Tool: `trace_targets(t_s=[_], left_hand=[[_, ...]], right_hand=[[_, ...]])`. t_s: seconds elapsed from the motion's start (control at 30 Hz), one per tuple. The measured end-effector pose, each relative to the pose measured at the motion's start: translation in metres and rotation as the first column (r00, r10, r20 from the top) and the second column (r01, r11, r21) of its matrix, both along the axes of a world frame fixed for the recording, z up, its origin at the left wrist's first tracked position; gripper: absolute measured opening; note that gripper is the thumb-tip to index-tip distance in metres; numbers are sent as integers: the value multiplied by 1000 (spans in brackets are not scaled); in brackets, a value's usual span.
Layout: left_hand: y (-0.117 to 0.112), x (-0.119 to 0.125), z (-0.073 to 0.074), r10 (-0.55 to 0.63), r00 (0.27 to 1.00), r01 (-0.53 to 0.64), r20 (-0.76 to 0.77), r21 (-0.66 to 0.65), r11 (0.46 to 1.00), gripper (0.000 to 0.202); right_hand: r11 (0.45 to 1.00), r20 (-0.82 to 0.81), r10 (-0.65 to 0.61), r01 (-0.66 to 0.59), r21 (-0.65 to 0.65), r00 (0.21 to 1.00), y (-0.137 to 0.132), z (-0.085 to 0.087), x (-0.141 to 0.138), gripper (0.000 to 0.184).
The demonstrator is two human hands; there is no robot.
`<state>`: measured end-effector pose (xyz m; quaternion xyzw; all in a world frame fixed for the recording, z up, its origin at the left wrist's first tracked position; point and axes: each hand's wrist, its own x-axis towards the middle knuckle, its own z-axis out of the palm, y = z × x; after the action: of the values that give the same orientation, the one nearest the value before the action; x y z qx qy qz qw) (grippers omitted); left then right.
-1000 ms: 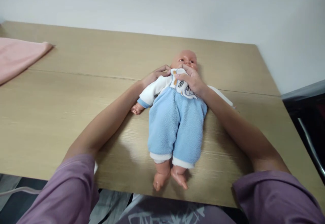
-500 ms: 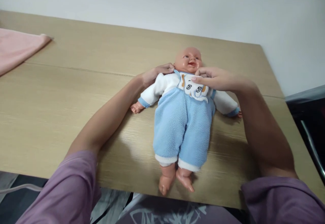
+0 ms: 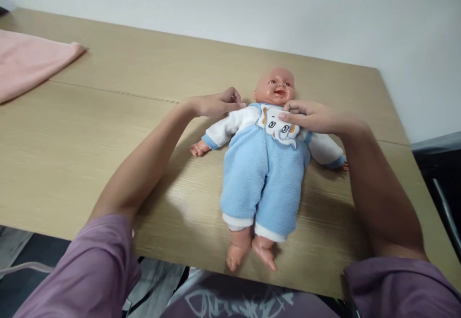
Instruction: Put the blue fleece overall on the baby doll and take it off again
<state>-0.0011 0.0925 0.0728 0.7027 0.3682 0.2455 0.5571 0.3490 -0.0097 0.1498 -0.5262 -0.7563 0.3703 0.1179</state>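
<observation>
Touching doll (image 3: 264, 178) on bib (image 3: 276, 125) w/ R hand (image 3: 314, 116), L hand (image 3: 217, 104) nr shoulder (image 3: 251, 113); both half-curled, grip unclear.

Both forearms lay bare and bent inward. The left forearm (image 3: 151, 159) slanted from eight o'clock up toward one; at the left wrist (image 3: 190, 108) the line turned, so that the left hand (image 3: 220, 103) pointed to three o'clock. Its fingers were loosely curled, the thumb stretched beneath them. The right forearm (image 3: 378, 183) leaned from four o'clock up toward eleven, and the right wrist (image 3: 344, 126) bent the right hand (image 3: 311, 116) round to nine o'clock. There the index finger was crooked above a straighter thumb. The two hands faced each other across a gap.
</observation>
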Motion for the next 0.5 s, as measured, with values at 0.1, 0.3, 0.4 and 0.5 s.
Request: trace_targets(t_s=[0.1, 0.3, 0.4, 0.5], left_hand=[[-4, -12, 6, -101, 994, 98, -40, -55, 994, 41], [-15, -21, 21, -119, 980, 92, -160, -169, 981, 66], [-13, -28, 16, -110, 985, 89, -132, -154, 984, 83], [-9, -43, 13, -8, 993, 2, -119, -52, 999, 69]], right_hand=[[1000, -14, 0, 0, -14, 1000, 1, -4, 2, 71], [999, -21, -4, 3, -32, 1000, -2, 1, 0, 69], [1000, -25, -3, 2, -31, 1000, -3, 2, 0, 68], [999, -40, -22, 20, -46, 999, -2, -1, 3, 66]])
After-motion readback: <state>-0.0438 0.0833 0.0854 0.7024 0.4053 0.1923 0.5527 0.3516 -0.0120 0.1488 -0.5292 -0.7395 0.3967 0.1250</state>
